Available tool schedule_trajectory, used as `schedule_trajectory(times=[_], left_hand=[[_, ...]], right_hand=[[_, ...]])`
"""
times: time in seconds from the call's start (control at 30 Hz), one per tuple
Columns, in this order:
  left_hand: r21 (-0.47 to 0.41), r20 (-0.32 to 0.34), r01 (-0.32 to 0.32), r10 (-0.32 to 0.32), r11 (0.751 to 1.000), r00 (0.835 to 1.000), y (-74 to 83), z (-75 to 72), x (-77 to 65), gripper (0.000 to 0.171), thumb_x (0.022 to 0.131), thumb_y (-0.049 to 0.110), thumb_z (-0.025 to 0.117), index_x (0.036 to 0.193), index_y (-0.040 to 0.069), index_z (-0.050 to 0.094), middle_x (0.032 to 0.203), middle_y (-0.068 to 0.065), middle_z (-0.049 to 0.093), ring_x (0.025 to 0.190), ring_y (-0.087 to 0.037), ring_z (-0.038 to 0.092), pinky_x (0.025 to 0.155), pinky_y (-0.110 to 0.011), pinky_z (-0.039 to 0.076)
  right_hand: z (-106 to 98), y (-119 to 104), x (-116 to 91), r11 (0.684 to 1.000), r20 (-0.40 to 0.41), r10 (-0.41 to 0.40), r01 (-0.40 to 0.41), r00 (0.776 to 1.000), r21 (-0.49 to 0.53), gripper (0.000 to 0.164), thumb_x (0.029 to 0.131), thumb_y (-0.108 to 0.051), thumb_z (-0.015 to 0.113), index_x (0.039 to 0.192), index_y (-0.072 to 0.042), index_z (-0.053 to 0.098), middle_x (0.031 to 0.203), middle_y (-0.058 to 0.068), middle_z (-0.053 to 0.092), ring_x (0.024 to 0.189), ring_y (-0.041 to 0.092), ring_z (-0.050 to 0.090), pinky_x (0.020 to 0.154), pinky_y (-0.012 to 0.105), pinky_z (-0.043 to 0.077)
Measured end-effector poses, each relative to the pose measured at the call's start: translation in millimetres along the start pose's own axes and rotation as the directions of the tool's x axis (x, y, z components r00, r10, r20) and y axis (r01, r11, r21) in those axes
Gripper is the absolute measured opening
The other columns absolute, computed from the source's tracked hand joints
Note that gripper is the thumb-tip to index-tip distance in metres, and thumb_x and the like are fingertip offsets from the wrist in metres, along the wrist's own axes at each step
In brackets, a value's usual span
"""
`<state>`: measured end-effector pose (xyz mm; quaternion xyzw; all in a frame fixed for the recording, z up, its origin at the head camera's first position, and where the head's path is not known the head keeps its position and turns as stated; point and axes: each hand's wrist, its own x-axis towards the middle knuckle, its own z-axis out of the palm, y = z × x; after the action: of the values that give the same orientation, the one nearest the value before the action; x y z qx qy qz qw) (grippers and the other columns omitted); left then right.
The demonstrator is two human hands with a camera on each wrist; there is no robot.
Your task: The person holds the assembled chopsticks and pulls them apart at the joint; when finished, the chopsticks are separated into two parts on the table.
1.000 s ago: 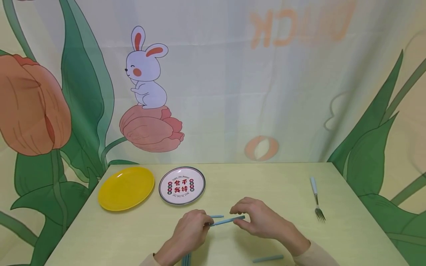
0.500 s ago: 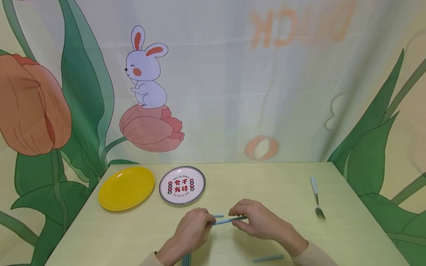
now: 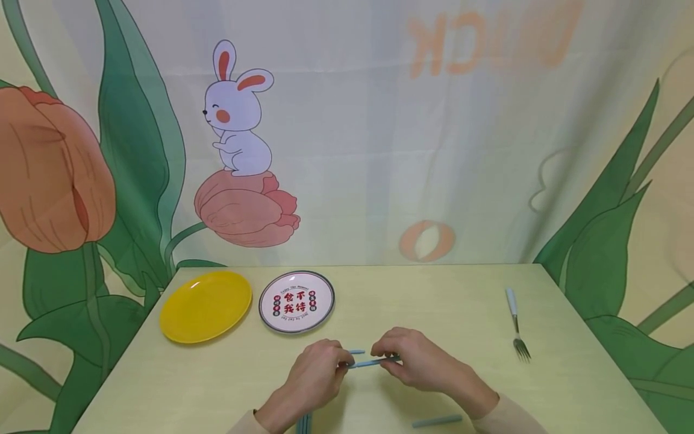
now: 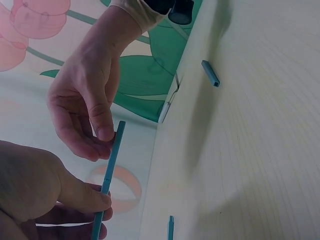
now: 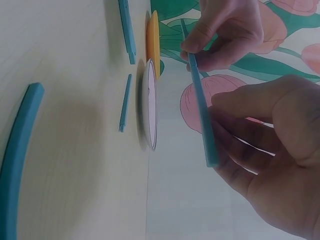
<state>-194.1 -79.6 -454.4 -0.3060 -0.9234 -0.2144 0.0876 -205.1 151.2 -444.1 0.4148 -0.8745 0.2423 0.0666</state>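
In the head view, my left hand pinches one end of a slim teal stick, which lies nearly level above the table. My right hand holds the other end between thumb and fingertips. A joint line crosses the stick in the left wrist view, close to the left fingertips. Seen from the right wrist, the stick is squared off at its near end, against the right fingers. The left fingers hide its far end. Another teal piece lies on the table just behind the left hand.
A single teal piece lies at the front right. Several teal pieces sit side by side, partly hidden by the left forearm. Farther back are a yellow plate and a white plate; a fork lies at right.
My right hand's fingers have drawn closer together around the stick's right end and moved slightly left. The left hand has shifted slightly right. The plates, fork and loose pieces stay put.
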Motion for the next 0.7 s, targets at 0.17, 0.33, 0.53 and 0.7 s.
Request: schedule_trajectory(times=[0.17,0.33,0.53,0.7], left_hand=[[0.003,0.007,-0.013,0.012,1.000,1.000,0.6,0.6,-0.2,0.011,0.080,0.005,0.075,0.083,0.015,0.078,0.075,0.010,0.065,0.071,-0.004,0.056,0.060,-0.020,0.045],[0.015,0.008,-0.028,0.028,0.999,1.000,0.5,2.4,-0.8,0.010,0.081,0.005,0.074,0.084,0.015,0.077,0.075,0.010,0.064,0.073,-0.005,0.057,0.062,-0.020,0.046],[0.016,0.042,-0.046,0.046,0.999,0.998,-0.8,3.0,-1.4,0.010,0.083,0.003,0.072,0.084,0.013,0.076,0.074,0.010,0.060,0.072,-0.004,0.054,0.064,-0.019,0.045],[0.032,0.073,-0.084,0.082,0.996,0.994,-0.9,-0.6,-2.3,0.010,0.083,0.001,0.071,0.084,0.010,0.074,0.072,0.009,0.056,0.070,-0.004,0.050,0.063,-0.018,0.044]], right_hand=[[6,1,-2,1.000,0.009,0.002,-0.002,1.000,0.008,0.014,0.084,-0.005,0.073,0.096,-0.012,0.072,0.091,-0.006,0.069,0.083,0.005,0.060,0.071,0.016,0.050],[11,2,-4,1.000,0.021,0.022,-0.022,1.000,0.006,0.014,0.084,-0.003,0.072,0.094,-0.012,0.073,0.087,-0.007,0.068,0.081,0.001,0.058,0.071,0.016,0.049],[15,1,-4,0.997,0.050,0.071,-0.073,0.996,0.034,0.012,0.084,-0.001,0.071,0.091,-0.010,0.072,0.082,-0.008,0.061,0.076,-0.001,0.050,0.067,0.015,0.048],[19,0,-3,0.996,0.029,0.082,-0.082,0.996,0.014,0.014,0.084,0.000,0.071,0.090,-0.012,0.070,0.081,-0.010,0.057,0.076,-0.001,0.050,0.067,0.016,0.047]])
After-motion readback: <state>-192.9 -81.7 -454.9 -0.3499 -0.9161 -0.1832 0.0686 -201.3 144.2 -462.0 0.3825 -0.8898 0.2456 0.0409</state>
